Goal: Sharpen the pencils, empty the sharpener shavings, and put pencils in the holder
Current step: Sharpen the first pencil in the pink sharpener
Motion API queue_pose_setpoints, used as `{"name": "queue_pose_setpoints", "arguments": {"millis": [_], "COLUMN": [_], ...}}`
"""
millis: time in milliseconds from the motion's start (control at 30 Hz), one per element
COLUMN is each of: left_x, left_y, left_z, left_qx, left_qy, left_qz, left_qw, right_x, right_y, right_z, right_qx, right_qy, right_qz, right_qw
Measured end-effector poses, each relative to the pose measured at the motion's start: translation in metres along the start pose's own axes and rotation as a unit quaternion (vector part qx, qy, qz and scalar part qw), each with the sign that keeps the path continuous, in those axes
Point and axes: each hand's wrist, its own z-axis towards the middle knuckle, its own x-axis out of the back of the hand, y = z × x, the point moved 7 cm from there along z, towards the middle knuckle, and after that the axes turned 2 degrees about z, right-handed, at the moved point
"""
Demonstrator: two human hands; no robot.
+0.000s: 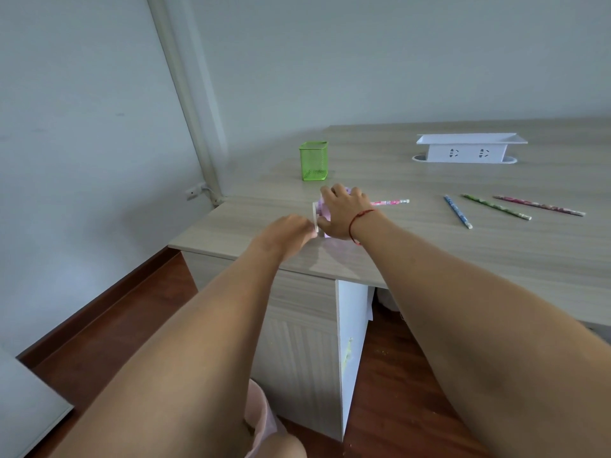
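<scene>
R grip (342, 211) curled over pink sharpener (322, 209), L grip (292, 228) pinching its white end, both arms outstretched

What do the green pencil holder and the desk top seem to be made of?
Green holder: likely painted metal mesh; a fine see-through grid shows in its walls. Desk top: probably laminate, wood print with slight sheen; pale grey grain lines, faint reflection.
</scene>
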Motion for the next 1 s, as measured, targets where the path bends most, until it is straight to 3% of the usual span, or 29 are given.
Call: {"name": "queue_pose_setpoints", "arguments": {"millis": [300, 467, 633, 800, 1000], "left_x": [-0.021, -0.011, 0.021, 0.042, 0.042], "left_y": [-0.012, -0.026, -0.029, -0.024, -0.011], "left_z": [0.030, 0.052, 0.069, 0.061, 0.027], "left_qx": [-0.004, 0.038, -0.005, -0.017, -0.040], "left_qy": [-0.015, -0.015, 0.055, 0.129, 0.131], "left_qz": [0.073, 0.073, 0.127, 0.102, 0.072], "left_qw": [0.997, 0.997, 0.990, 0.986, 0.988], "right_x": [0.001, -0.003, 0.001, 0.001, -0.005], "right_y": [0.002, 0.003, 0.002, 0.002, -0.002], "right_z": [-0.001, 0.002, 0.003, 0.010, 0.017], "right_qx": [0.004, 0.013, 0.017, 0.014, 0.009], "right_qy": [0.098, 0.100, 0.085, 0.046, -0.020], "right_qz": [0.017, 0.018, -0.016, -0.008, -0.063], "right_qw": [0.995, 0.995, 0.996, 0.999, 0.998]}}
